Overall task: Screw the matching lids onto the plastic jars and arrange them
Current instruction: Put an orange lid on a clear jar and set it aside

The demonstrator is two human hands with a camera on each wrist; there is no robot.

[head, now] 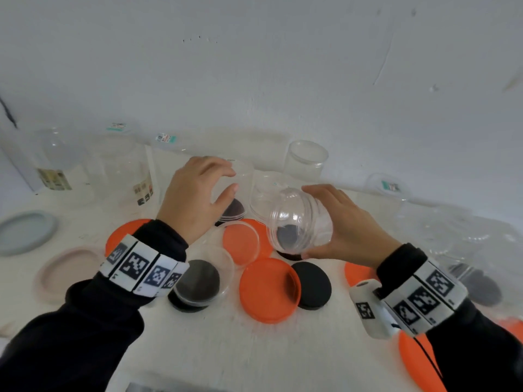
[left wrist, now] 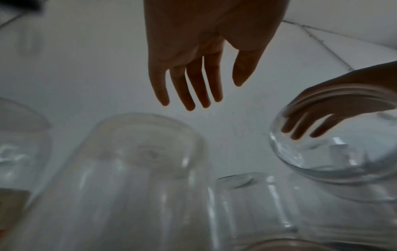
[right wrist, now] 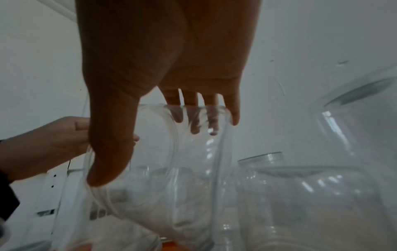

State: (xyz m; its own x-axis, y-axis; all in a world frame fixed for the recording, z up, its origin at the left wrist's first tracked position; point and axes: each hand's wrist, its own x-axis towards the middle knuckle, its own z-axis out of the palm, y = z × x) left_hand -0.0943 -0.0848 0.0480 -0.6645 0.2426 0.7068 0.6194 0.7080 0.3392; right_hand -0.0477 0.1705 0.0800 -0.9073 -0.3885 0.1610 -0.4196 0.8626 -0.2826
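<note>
Our right hand grips a clear jar tilted on its side above the orange lids, thumb under, fingers over. Our left hand hovers spread and empty beside it, over upright jars.

Black sleeves reach both wrists, each circled by a white band of black square-patterned tags.

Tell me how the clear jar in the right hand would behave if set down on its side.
The jar looks round-walled, so it would probably roll. It appears empty and thin, likely light. The right hand spans it with fingers and thumb; smooth plastic may slip.
</note>
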